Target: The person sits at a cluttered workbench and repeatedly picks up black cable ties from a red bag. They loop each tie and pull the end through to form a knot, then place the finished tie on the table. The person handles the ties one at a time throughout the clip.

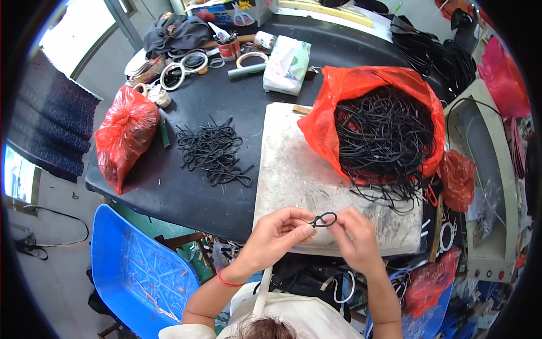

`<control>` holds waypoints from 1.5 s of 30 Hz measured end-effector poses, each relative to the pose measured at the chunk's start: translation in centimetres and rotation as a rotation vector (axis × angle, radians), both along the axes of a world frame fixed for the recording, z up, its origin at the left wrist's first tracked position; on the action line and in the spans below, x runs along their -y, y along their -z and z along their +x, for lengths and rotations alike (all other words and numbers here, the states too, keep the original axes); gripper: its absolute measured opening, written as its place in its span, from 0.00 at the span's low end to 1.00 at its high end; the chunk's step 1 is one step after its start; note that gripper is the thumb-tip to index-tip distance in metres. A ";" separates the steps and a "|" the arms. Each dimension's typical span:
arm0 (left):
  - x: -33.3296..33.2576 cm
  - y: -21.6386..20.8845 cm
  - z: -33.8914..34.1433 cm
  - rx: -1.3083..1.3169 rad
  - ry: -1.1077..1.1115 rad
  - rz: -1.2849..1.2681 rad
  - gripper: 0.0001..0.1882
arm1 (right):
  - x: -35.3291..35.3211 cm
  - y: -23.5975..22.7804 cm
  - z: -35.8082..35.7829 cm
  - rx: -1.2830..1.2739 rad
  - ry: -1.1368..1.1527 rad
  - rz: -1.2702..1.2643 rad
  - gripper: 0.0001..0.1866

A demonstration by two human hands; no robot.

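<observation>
A thin black cord, bent into a small loop, is held up between my two hands over the near edge of a stained pale board. My left hand pinches it with thumb and fingertips, and a red band circles that wrist. On the loop's other side, the fingertips of my right hand are closed at the cord; its free ends are hard to make out. Beyond my right hand, an open red plastic bag overflows with tangled black cords. A pile of looped black cords lies left of the board.
A tied red bag sits at the black table's left edge. Tape rolls, a red can and a tissue pack stand farther back. A blue plastic chair is at lower left, a grey machine at right.
</observation>
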State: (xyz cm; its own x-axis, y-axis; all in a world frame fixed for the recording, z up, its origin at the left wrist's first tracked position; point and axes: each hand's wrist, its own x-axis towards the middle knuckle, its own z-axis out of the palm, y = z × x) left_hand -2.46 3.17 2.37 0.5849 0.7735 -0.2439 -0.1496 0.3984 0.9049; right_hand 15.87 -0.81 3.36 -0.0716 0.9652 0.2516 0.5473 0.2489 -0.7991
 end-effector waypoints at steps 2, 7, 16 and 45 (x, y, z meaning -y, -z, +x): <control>-0.4 -0.1 0.4 0.106 -0.008 -0.122 0.12 | 0.4 0.3 -0.6 -0.038 -0.011 -0.004 0.08; -0.4 0.8 0.3 0.046 -0.092 -0.019 0.12 | 1.4 -0.9 -1.7 -0.001 0.015 -0.113 0.11; 0.3 0.6 1.0 0.073 -0.205 -0.002 0.10 | 1.2 -0.1 -1.8 -0.779 0.071 -0.450 0.06; 1.3 0.1 1.7 -0.121 -0.092 0.273 0.16 | -0.2 0.6 -1.7 -0.683 0.233 -0.334 0.07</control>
State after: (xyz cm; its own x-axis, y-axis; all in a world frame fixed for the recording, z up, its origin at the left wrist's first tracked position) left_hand -0.73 1.91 2.31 0.4892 0.8682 -0.0834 -0.0580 0.1278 0.9901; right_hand 14.13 -0.62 2.74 0.2075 0.9684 -0.1384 -0.0820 -0.1238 -0.9889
